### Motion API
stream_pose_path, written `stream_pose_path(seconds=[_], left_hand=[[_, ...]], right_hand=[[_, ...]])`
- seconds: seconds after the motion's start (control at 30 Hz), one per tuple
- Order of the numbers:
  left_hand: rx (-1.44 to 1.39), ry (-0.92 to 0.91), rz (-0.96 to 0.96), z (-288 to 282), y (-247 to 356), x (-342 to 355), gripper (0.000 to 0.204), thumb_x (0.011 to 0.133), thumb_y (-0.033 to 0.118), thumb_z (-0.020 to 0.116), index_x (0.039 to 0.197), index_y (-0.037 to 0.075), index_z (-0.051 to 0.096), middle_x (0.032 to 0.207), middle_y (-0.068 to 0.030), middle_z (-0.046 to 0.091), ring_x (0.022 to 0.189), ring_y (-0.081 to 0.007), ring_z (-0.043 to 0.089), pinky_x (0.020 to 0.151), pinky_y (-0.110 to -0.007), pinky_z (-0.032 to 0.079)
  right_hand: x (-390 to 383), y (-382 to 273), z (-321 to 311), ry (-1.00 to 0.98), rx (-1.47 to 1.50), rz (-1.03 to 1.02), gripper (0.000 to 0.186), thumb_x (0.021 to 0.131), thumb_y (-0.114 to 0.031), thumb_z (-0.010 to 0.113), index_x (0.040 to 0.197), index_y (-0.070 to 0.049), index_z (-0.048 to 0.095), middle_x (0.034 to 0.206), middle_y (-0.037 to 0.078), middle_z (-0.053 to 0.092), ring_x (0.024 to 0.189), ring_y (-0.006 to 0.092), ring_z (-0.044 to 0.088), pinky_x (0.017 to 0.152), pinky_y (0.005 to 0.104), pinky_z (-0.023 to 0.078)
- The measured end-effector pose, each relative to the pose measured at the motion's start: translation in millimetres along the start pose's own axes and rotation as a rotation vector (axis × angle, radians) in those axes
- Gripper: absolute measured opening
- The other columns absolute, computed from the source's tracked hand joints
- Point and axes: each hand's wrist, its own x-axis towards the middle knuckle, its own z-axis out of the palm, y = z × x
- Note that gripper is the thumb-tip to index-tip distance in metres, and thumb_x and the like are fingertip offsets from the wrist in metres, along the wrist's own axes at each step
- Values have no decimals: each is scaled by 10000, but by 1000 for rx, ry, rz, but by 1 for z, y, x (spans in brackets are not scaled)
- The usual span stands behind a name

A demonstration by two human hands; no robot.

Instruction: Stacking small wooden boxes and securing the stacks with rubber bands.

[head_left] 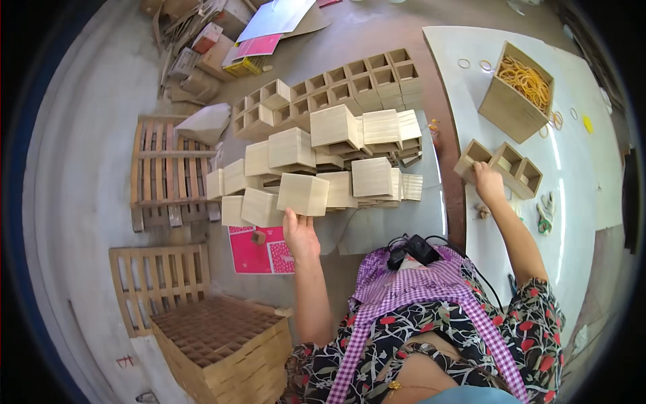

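My left hand (301, 237) is at the near edge of a stack of pale wooden boxes. Its fingers are under the lower edge of one square wooden box (303, 193), with the thumb at the box's side. On the white table to the right, my right hand (487, 182) pinches the wall of an open-topped wooden box (476, 156). Beside that box stand more open boxes (517, 170) in a short row, touching or nearly so. More boxes (291, 148) lie piled beyond my left hand, their closed sides toward me.
Rubber bands fill a larger wooden box (526, 82) at the far right. Green-handled snips (546, 214) and loose bands lie on the white table (572, 155). Rows of open boxes (330, 87) stand at the back. Pallets (171, 161) and a big block of boxes (222, 337) are on the left.
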Motion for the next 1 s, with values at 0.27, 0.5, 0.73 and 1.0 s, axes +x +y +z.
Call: stream_pose_path(seconds=[0.27, 0.5, 0.73, 1.0], left_hand=[[775, -533, 621, 79, 1, -87, 360, 932, 279, 505, 1136, -17, 510, 1194, -188, 512, 1118, -285, 506, 973, -376, 378], [639, -1208, 131, 129, -21, -88, 443, 901, 436, 511, 823, 5, 572, 741, -151, 568, 713, -275, 561, 689, -344, 448], [720, -1170, -328, 117, -72, -89, 474, 881, 452, 556, 753, -5, 553, 634, -55, 513, 628, -102, 467, 576, -291, 410], [703, -970, -402, 106, -88, -105, 642, 884, 545, 510, 1209, -8, 523, 1131, -125, 555, 1098, -184, 501, 961, -305, 373]], right_hand=[[-31, -87, -136, 137, 356, -324, 165, 795, -52, 609, 950, -10, 574, 751, 125, 608, 575, 287, 587, 507, 383, 479], [-51, -128, -164, 97, 771, -299, 56, 801, -33, 594, 854, -16, 595, 720, 120, 633, 561, 283, 612, 521, 368, 502], [-37, -103, -106, -470, 1662, 717, 194, 941, -172, 489, 856, -52, 615, 645, -33, 551, 497, 54, 392, 465, 204, 313], [-52, -109, -53, -457, 1880, 885, 151, 902, -139, 546, 849, -31, 637, 652, -16, 534, 553, 60, 451, 480, 187, 335]])
